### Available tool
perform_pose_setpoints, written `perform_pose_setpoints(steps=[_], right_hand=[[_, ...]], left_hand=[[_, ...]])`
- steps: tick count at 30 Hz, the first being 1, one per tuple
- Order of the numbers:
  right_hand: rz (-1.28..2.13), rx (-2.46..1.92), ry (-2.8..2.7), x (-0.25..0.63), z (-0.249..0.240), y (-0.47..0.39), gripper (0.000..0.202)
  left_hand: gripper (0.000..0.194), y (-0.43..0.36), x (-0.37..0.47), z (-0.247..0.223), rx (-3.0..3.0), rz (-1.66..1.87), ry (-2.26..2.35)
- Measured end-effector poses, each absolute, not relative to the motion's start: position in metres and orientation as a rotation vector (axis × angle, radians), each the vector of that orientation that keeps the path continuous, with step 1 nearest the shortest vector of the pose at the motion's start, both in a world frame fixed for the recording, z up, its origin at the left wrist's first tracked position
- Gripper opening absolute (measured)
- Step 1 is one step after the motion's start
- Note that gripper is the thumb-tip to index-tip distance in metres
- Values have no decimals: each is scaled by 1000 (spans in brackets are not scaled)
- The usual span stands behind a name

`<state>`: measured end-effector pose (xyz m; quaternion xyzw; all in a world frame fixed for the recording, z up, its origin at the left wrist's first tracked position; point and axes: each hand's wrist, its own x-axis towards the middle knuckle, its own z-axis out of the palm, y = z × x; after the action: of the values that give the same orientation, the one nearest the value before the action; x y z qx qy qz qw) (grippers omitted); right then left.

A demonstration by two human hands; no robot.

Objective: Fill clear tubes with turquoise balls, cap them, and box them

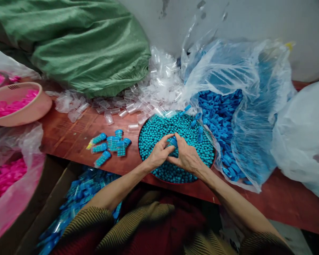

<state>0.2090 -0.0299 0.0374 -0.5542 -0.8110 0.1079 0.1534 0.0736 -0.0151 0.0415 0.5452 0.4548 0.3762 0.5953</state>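
Over a round tub (140,156) of small teal beads (159,129), my left hand (160,153) and my right hand (186,154) meet at the fingertips. Between them they pinch a small clear tube with a blue cap (172,142); fingers cover much of it. A few loose blue caps (200,134) lie on the beads at the right side. To the left, several bead-filled tubes with blue caps (102,158) rest on the red-brown table (74,143). Behind the tub is a heap of clear plastic tubes (159,85).
An open plastic bag (255,117) of blue caps (218,113) lies right of the tub. A green sack (95,46) stands behind. Pink pieces fill a basin (39,106) at left. Below the table edge, a box holds many filled tubes (77,198).
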Motion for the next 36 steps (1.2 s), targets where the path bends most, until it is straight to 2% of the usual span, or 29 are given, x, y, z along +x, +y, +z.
perform_pose_setpoints(steps=[4,7,12,16,18,23,28,31,36], right_hand=[[309,-1619,-2260,204,37,-31,78],[504,-1511,-2181,209,38,-27,77],[1073,-1337,-1807,220,43,-20,44],[1211,-1308,-1475,217,40,-22,38],[1139,-1326,-1519,216,37,-23,37],[655,-1266,-1986,219,29,-26,42],[423,-1399,-2236,213,29,-33,75],[341,-1502,-2263,208,35,-34,73],[226,-1365,-2229,207,31,-28,69]], left_hand=[[37,-19,76,44,1233,929,1137],[37,-19,75,44,1162,922,1103],[46,-14,67,39,1119,776,960],[48,-16,65,37,1065,819,893],[51,-19,66,37,1024,832,899],[55,-24,70,39,1048,867,1020],[42,-22,73,44,1056,954,1033],[37,-19,74,47,1085,917,990],[26,-18,75,49,1067,933,985]])
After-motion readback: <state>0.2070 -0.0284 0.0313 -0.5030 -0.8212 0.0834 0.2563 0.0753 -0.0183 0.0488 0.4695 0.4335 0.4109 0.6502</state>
